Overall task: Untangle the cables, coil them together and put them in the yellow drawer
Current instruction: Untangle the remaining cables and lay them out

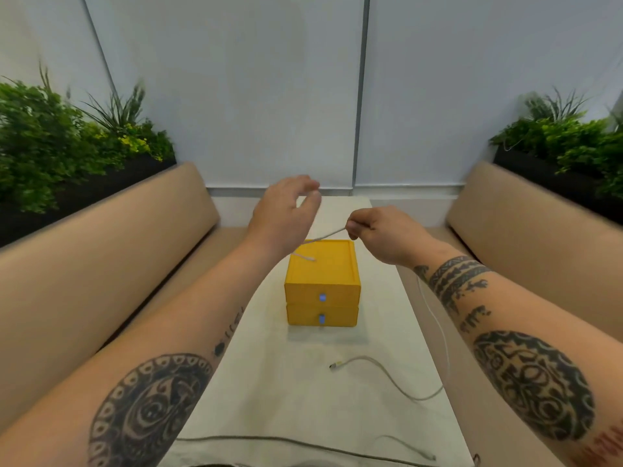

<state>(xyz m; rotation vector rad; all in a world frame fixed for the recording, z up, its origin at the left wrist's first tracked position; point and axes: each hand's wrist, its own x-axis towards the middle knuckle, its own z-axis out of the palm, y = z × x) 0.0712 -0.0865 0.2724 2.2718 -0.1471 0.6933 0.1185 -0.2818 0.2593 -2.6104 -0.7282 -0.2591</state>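
— Where were the cables?
— A white cable (328, 234) ran taut between the hands, above the yellow drawer unit (322, 284); the right hand (381, 235) pinched it, its fingers (354, 227) clamped together on it; from there it slipped behind the left hand (281, 219), and a short piece showed on the unit's top.
— And the left fingers (312, 185)?
— Loosely curved and apart, nothing between them; whether the palm touched the cable I could not tell.
— The drawers?
— Both closed; the unit stood on the white table (269, 382), between the forearms.
— Anything else?
— A white strand hung below the right wrist and curved over the table to a plug (333, 366); a grey cable (269, 441) lay along the near edge; padded benches (101, 264) flanked the table.
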